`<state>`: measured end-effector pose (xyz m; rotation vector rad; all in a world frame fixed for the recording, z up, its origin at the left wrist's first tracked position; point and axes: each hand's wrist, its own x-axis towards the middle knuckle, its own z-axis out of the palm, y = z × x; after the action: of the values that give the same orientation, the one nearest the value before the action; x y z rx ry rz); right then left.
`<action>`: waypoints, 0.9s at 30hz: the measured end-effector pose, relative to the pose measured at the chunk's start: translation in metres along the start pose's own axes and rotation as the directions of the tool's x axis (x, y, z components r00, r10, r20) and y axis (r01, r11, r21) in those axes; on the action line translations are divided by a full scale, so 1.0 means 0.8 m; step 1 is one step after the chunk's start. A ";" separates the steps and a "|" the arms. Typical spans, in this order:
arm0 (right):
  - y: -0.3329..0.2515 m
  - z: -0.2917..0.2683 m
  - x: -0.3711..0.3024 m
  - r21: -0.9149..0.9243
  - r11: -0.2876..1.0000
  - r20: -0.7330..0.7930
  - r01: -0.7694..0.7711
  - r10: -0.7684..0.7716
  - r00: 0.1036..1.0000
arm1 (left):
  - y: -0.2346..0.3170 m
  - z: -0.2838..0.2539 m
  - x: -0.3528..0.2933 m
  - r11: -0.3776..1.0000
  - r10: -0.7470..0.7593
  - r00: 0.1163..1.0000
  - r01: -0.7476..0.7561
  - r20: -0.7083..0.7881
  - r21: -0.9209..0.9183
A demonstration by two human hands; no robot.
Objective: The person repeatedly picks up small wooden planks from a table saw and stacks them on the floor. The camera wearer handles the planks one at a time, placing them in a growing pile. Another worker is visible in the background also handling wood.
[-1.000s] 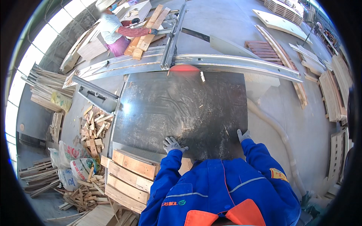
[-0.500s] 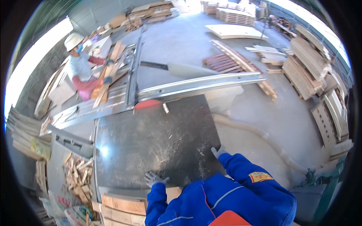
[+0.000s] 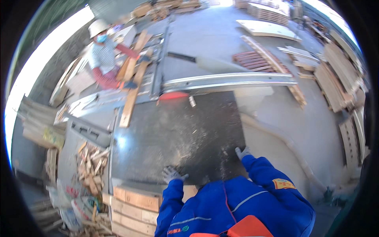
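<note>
A dark table saw top [image 3: 185, 134], dusted with wood chips, lies in front of me. My left hand [image 3: 173, 174], in a grey glove, rests on its near edge with the fingers spread and nothing held. At the right edge of the top is my gloved right hand [image 3: 242, 152], thumb apart from the fingers, also holding nothing. A red blade guard [image 3: 173, 96] stands at the far side, with a small pale piece [image 3: 192, 101] beside it. Over the far left corner reaches a wooden plank [image 3: 135, 93], held by a co-worker [image 3: 103, 59] in gloves.
A long metal rail [image 3: 229, 80] crosses behind the top. Wood offcuts [image 3: 92, 166] and bags [image 3: 75, 205] lie at the left, stacked boards [image 3: 134, 209] in front. A thick hose [image 3: 282, 138] runs along the floor at right, near leaning wooden panels [image 3: 339, 75].
The co-worker has swung the plank forward, so its end now lies over the top's far left corner. My view has shifted slightly; both my hands stay in place on the top.
</note>
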<state>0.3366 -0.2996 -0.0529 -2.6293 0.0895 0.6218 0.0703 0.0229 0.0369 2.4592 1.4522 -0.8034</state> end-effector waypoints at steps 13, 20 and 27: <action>0.019 0.014 0.019 -0.002 1.000 -0.026 0.013 -0.013 1.000 | 0.003 -0.006 0.001 0.999 0.029 0.999 -0.030 0.044 0.023; 0.018 0.012 0.020 0.009 1.000 0.018 -0.015 0.015 1.000 | 0.002 -0.003 0.001 1.000 0.025 0.999 -0.025 0.030 0.004; 0.017 0.010 0.020 -0.013 0.999 0.023 -0.035 0.035 0.999 | 0.004 -0.009 0.000 0.999 0.032 0.999 -0.032 0.023 0.012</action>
<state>0.3455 -0.3079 -0.0717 -2.6373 0.1249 0.6673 0.0758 0.0238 0.0428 2.4677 1.4007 -0.8339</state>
